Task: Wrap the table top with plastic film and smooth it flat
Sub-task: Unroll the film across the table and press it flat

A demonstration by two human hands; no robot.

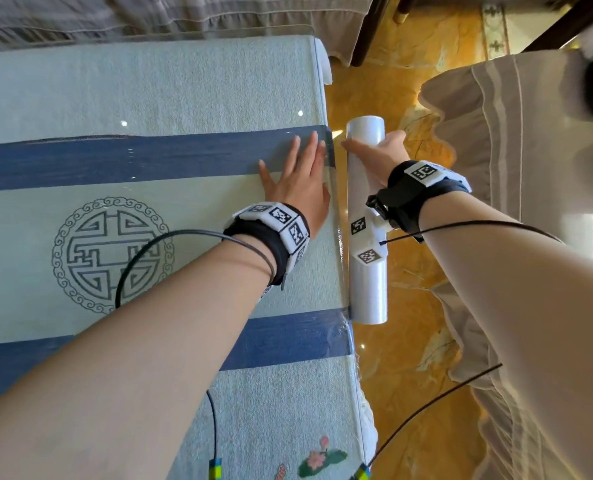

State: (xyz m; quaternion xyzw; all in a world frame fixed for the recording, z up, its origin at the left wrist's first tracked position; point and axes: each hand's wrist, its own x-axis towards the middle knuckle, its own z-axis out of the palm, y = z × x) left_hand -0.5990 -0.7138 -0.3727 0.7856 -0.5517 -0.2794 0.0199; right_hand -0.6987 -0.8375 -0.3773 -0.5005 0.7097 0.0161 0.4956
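Left fingers: the left fingers (300, 150) lie straight and slightly spread, flat on the film at the worktop's right edge, holding nothing.
Left hand: the left hand (298, 188) presses palm-down across the far blue band, a black wrist strap with white coded tags (281, 226) behind it.
Right fingers: the right fingers (353, 145) are curled round the upper part of the roll, thumb toward the worktop.
Right hand: the right hand (386, 154) grips the white cylindrical roll of plastic film (366, 292) just beside the worktop edge, lying along it, out over the floor.
Film: the clear glossy film sheet (336, 220) runs from the roll onto the cloth and shines across the strip between the two blue bands.
Worktop: the pale green cloth-covered worktop with blue bands and a round emblem (149, 91); the cloth beyond the far band looks matt, probably unwrapped.
Surroundings: orange marbled floor (409, 358) and a beige fabric-covered chair (516, 140) to the right.
Step in hand: likely pinning the film at the edge while the roll turns the corner.
Next move: probably calls for firm tension on the roll, drawing it down under the edge, while the flat palm sweeps wrinkles outward.
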